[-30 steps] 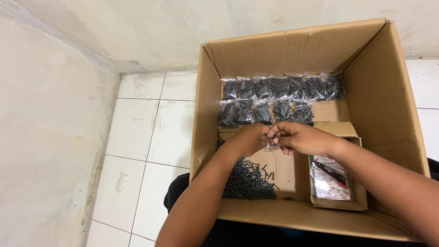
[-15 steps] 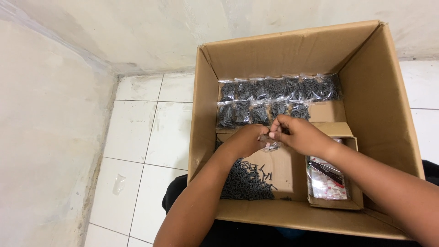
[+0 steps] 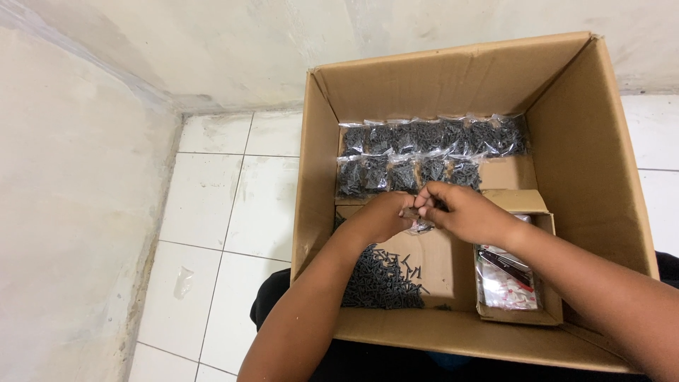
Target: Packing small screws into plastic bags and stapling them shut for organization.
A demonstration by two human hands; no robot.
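Note:
Inside a large cardboard box [image 3: 587,163], my left hand [image 3: 382,216] and my right hand [image 3: 460,211] meet over its middle. Together they pinch a small clear plastic bag [image 3: 419,225] holding dark screws; most of the bag is hidden by my fingers. Below my hands lies a loose pile of black screws [image 3: 378,276] on the box floor. Several filled bags of screws [image 3: 424,152] lie in two rows along the far wall of the box.
A smaller open carton [image 3: 537,311] with empty clear bags [image 3: 506,279] sits at the right inside the big box. The box stands on a white tiled floor [image 3: 226,205], in a corner of pale walls [image 3: 78,177].
Both hands stay together on the small bag, with only slight finger motion. The view has shifted a little.

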